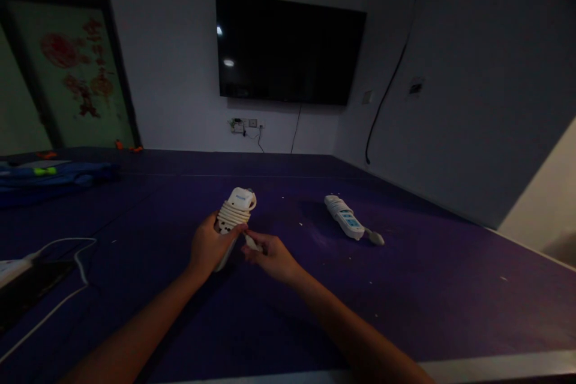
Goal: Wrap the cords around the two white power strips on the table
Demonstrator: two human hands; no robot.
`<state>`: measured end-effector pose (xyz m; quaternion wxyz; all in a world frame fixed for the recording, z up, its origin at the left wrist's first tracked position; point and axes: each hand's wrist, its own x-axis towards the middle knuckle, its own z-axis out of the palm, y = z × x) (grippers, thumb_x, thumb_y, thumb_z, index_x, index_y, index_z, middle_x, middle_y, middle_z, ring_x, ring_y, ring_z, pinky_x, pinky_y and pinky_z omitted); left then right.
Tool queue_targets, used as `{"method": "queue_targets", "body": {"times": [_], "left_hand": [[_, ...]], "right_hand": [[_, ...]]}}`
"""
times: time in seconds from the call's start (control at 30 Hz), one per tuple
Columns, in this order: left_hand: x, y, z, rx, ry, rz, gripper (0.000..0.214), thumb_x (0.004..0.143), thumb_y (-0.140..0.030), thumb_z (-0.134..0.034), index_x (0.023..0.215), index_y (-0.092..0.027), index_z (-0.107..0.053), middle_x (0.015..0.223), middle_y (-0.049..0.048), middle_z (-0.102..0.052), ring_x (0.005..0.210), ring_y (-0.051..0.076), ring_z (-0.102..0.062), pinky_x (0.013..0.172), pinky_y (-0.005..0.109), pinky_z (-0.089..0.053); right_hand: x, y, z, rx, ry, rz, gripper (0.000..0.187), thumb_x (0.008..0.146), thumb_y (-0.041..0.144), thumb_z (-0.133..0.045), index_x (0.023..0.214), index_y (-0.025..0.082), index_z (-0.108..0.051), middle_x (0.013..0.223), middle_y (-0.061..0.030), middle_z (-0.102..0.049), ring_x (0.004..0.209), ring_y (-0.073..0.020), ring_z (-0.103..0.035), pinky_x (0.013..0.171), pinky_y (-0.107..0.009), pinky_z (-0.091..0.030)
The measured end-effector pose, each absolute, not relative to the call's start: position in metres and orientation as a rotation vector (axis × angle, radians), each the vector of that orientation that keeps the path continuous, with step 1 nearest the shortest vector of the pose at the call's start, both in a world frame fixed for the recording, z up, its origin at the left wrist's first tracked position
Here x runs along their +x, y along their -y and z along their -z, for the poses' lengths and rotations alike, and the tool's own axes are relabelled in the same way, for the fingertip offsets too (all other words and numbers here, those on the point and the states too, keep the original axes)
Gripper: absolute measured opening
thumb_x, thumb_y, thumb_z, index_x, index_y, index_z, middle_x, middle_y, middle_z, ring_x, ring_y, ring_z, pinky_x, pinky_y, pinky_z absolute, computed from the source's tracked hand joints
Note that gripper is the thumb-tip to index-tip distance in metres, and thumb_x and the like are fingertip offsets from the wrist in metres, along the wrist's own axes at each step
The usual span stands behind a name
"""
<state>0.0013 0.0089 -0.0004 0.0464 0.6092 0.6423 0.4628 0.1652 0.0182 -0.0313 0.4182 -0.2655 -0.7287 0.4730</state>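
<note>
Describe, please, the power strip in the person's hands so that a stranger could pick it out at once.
Below the black wall television lies a purple table. Near its middle the left hand grips a white power strip and the right hand pinches its cord. Unlike the blue-labelled strip lying to the right, this one has cord wound around its body.
</note>
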Motion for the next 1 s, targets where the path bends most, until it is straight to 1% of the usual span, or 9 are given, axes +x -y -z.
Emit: {"method": "queue_targets", "body": {"times": [0.13, 0.2, 0.33, 0.5, 0.57, 0.7, 0.83, 0.93, 1.0], "left_hand": [[0.001, -0.013, 0.004, 1.817, -1.949, -1.35, 0.06, 0.068, -0.066, -0.053, 0.098, -0.015, -0.06, 0.088, 0.0115, -0.069, 0.078, 0.026, -0.065, 0.066, 0.034, -0.049], [0.001, -0.014, 0.007, 1.823, -1.924, -1.333, 0.06, 0.069, -0.066, -0.053, 0.099, -0.015, -0.06, 0.091, 0.0125, -0.069, 0.081, 0.026, -0.065, 0.069, 0.035, -0.049], [0.003, -0.014, 0.01, 1.788, -1.832, -1.408, 0.064, 0.068, -0.066, -0.052, 0.103, -0.013, -0.059, 0.096, 0.0142, -0.068, 0.086, 0.027, -0.064, 0.073, 0.036, -0.048], [0.008, -0.01, 0.012, 1.708, -1.534, -1.544, 0.058, 0.084, -0.058, -0.03, 0.106, -0.013, -0.059, 0.101, 0.0133, -0.067, 0.092, 0.025, -0.063, 0.083, 0.037, -0.046], [0.01, -0.01, 0.013, 1.668, -1.452, -1.604, 0.054, 0.085, -0.056, -0.032, 0.11, -0.014, -0.057, 0.109, 0.0124, -0.065, 0.1, 0.024, -0.06, 0.09, 0.037, -0.043], [0.016, -0.011, 0.019, 1.573, -1.36, -1.631, 0.055, 0.082, -0.054, -0.045, 0.125, -0.018, -0.049, 0.125, 0.0101, -0.057, 0.116, 0.024, -0.052, 0.1, 0.038, -0.037], [0.023, -0.012, 0.027, 1.533, -1.235, -1.637, 0.063, 0.084, -0.053, -0.045, 0.138, -0.022, -0.034, 0.143, 0.008, -0.039, 0.131, 0.023, -0.036, 0.109, 0.038, -0.025], [0.026, -0.011, 0.032, 1.513, -1.159, -1.628, 0.065, 0.085, -0.054, -0.042, 0.142, -0.024, -0.027, 0.149, 0.0054, -0.03, 0.136, 0.021, -0.025, 0.112, 0.038, -0.017], [0.028, -0.011, 0.035, 1.497, -1.133, -1.594, 0.067, 0.085, -0.055, -0.041, 0.142, -0.024, -0.025, 0.15, 0.005, -0.027, 0.137, 0.021, -0.023, 0.113, 0.038, -0.017]], "right_hand": [[0.161, -0.01, 0.037, -0.634, 1.865, -1.113, 0.059, 0.071, 0.027, -0.067, 0.126, 0.016, -0.049, 0.091, -0.0025, -0.061, 0.071, -0.0118, -0.055, 0.067, -0.026, -0.046], [0.161, -0.008, 0.037, -0.648, 1.882, -1.015, 0.063, 0.07, 0.024, -0.067, 0.129, 0.016, -0.045, 0.096, -0.0047, -0.062, 0.073, -0.0128, -0.057, 0.069, -0.027, -0.048], [0.161, -0.004, 0.034, -0.647, 1.846, -0.789, 0.046, 0.076, 0.019, -0.059, 0.121, 0.018, -0.049, 0.098, -0.0053, -0.063, 0.084, -0.0149, -0.06, 0.077, -0.029, -0.049], [0.161, 0.004, 0.026, -0.688, 1.853, -0.586, 0.033, 0.079, 0.023, -0.058, 0.111, 0.02, -0.049, 0.092, -0.0028, -0.063, 0.079, -0.0144, -0.061, 0.072, -0.027, -0.05], [0.163, 0.006, 0.024, -0.728, 1.866, -0.494, 0.03, 0.081, 0.023, -0.055, 0.111, 0.02, -0.05, 0.095, -0.004, -0.063, 0.082, -0.0149, -0.061, 0.074, -0.027, -0.05], [0.166, 0.006, 0.022, -0.789, 1.865, -0.397, 0.031, 0.085, 0.022, -0.051, 0.116, 0.02, -0.049, 0.103, -0.0062, -0.063, 0.092, -0.0169, -0.06, 0.082, -0.031, -0.049], [0.167, 0.002, 0.024, -0.878, 1.824, -0.315, 0.036, 0.086, 0.022, -0.049, 0.122, 0.02, -0.046, 0.113, -0.0095, -0.059, 0.104, -0.0198, -0.057, 0.09, -0.036, -0.046], [0.166, 0.0, 0.025, -0.964, 1.786, -0.229, 0.044, 0.083, 0.023, -0.054, 0.125, 0.019, -0.043, 0.116, -0.011, -0.057, 0.107, -0.022, -0.055, 0.093, -0.04, -0.045], [0.166, 0.0, 0.025, -1.024, 1.776, -0.185, 0.054, 0.077, 0.024, -0.062, 0.127, 0.019, -0.041, 0.117, -0.0113, -0.056, 0.108, -0.0237, -0.054, 0.094, -0.041, -0.044]]}}
